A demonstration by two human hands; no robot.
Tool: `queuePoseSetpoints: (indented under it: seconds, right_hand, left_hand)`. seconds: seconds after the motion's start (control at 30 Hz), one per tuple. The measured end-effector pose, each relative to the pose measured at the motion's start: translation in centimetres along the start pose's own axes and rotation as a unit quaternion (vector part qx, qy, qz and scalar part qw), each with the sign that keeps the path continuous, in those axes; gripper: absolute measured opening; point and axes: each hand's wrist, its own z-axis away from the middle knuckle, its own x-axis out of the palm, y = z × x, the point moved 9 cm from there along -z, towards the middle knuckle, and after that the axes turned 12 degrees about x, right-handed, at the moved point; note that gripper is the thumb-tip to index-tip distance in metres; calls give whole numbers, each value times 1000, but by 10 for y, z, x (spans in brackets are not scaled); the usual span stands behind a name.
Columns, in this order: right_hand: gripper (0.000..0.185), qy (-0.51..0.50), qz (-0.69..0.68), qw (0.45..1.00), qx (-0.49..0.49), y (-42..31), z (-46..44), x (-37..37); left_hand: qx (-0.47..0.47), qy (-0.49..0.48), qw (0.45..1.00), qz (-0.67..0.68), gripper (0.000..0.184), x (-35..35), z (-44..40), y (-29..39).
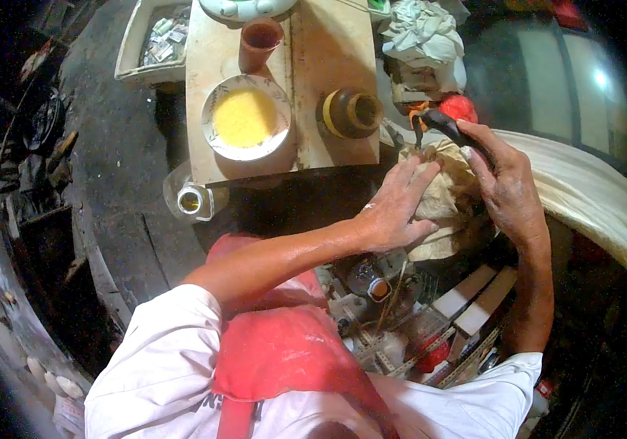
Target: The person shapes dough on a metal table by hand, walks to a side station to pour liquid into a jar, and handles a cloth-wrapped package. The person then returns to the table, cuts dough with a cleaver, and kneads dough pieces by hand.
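Note:
My right hand [509, 179] is closed round a black, curved tool handle [448, 126]; the tool's exact kind is hard to make out. Its dark, narrow end points down at a crumpled beige cloth bundle [446, 212]. On top of that bundle lies my left hand [399, 208], fingers stretched out and thumb apart, fingertips close below the tool's end. Whitish powder marks both hands. Just behind the tool are a small orange piece [417, 111] and a bright red object [459, 107].
A wooden table [313, 157] carries a plate [220, 143] of yellow grains, a reddish-brown cup [261, 45] and a brown jar [351, 115]. A plastic bottle [195, 199] stands beside it. Further round are a white box [132, 44], a white cloth [584, 190] and a cluttered rack [467, 300].

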Motion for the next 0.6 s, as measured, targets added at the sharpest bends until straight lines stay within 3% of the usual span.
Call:
queuePoseSetpoints:
  seconds: [0.6]
  right_hand:
    - [32, -1, 49, 999, -6, -8, -9, 10]
  left_hand:
    - [-14, 6, 1000, 12, 99, -4, 2, -11]
